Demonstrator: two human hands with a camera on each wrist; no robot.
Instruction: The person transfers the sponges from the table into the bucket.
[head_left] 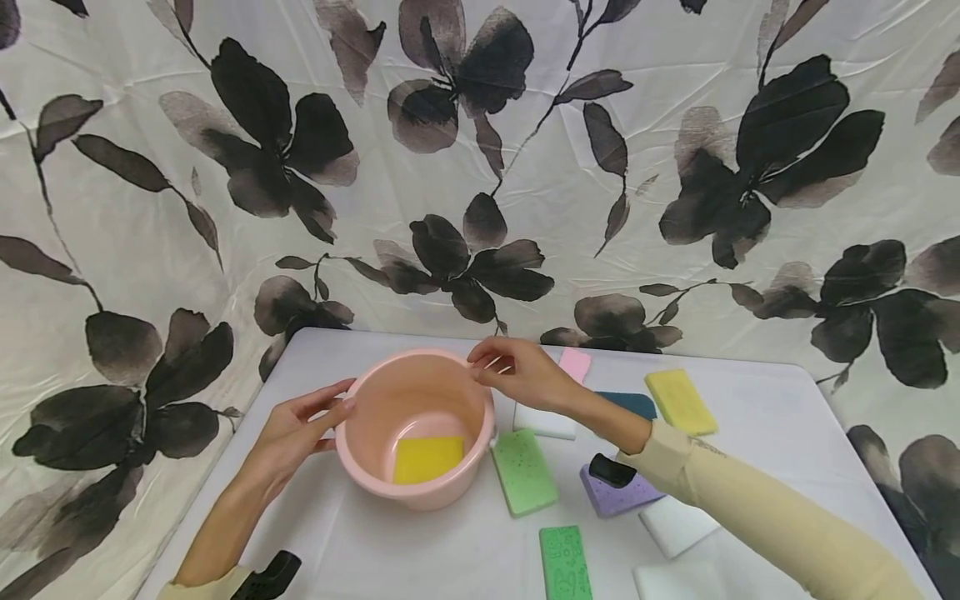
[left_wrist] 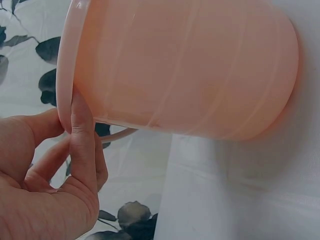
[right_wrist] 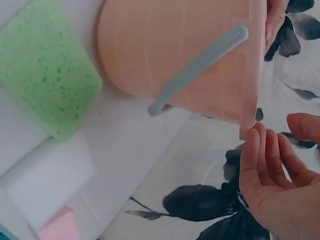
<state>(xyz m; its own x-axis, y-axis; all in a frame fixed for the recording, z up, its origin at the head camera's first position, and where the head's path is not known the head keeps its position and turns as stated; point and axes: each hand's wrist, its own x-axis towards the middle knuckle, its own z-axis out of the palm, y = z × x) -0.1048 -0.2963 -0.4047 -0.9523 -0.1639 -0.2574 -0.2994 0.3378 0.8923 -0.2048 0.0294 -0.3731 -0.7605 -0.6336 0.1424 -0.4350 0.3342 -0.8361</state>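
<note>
A pink plastic bucket (head_left: 372, 417) stands on the white-covered table, with a yellow sponge (head_left: 428, 460) lying flat at its bottom. At its left side, my left hand (head_left: 288, 429) pinches the rim between thumb and fingers, which the left wrist view shows close up. My right hand (head_left: 525, 377) is at the far right of the rim. In the right wrist view its loosely bent fingertips touch the rim while the thumb stays apart. A grey handle (right_wrist: 200, 70) hangs along the bucket's side. The nearest sponge is a light green one (head_left: 525, 472), right of the bucket.
Right of the bucket lie a green sponge (head_left: 566, 562), a purple sponge (head_left: 618, 493), a yellow sponge (head_left: 681, 402), a blue piece (head_left: 626, 404), a pink piece (head_left: 575, 363) and several white blocks (head_left: 678, 527). A floral cloth (head_left: 480, 167) hangs behind the table.
</note>
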